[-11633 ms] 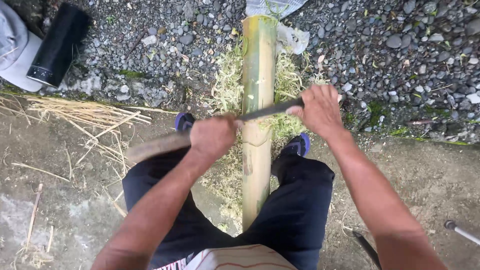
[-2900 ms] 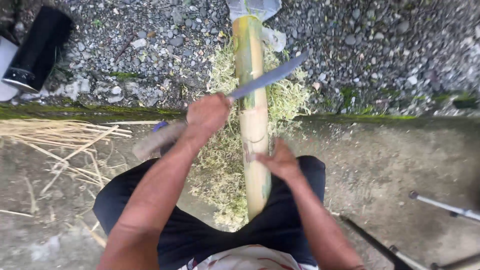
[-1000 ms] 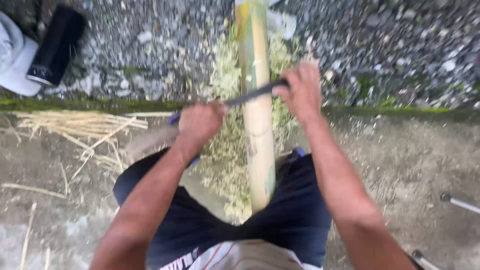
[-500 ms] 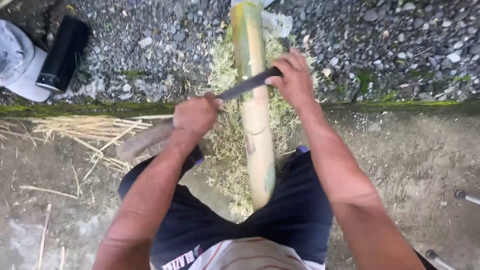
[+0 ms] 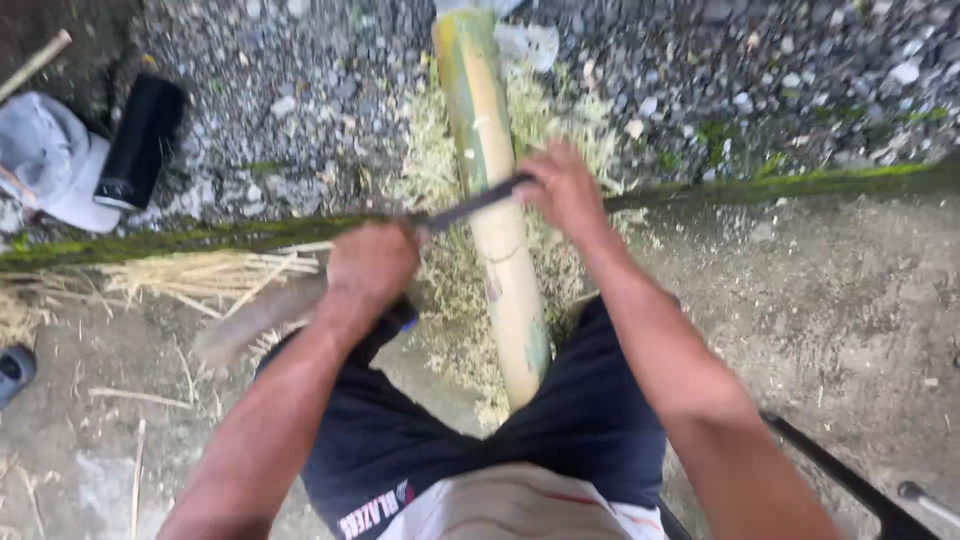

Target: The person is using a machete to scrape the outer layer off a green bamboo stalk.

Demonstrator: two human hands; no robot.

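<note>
Your bamboo pole (image 5: 497, 230) runs w/ its long axis nearly top-to-bottom thru the centre of the frame, leaning slightly: far end at the top edge on the gravel (image 5: 330, 90), near end lower centre, tucked btwn your thighs in the dark shorts (image 5: 590, 420). Upper part is greenish, lower part pale. The blade (image 5: 470, 203) lies across it, almost at right angles, long axis left-to-right w/ the right end tipped a bit up; it touches the pole approx a third of the way down its visible length. Your left hand (image 5: 372, 265) sits left of the pole, centre-left of frame, fingers clenched tight round the blade's handle end, knuckles up; the handle itself is hidden inside the fist. Your right hand (image 5: 562, 190) is just right of the pole, upper centre, fingers curled down over the blade's far end, pressing on it; motion blur, so can't tell exactly how the fingertips wrap. So the pole passes btwn both fists, neither hand touching it directly as far as the frame shows. Pale shavings (image 5: 445, 250) lie round the pole on both sides. A mossy concrete edge (image 5: 180, 238) crosses the frame left-to-right under the blade. Upper left: black cylindrical bottle (image 5: 140, 145) lying just beside a grey cap (image 5: 45, 160). Dry straw strips (image 5: 200, 275) lie left of your left hand.
</note>
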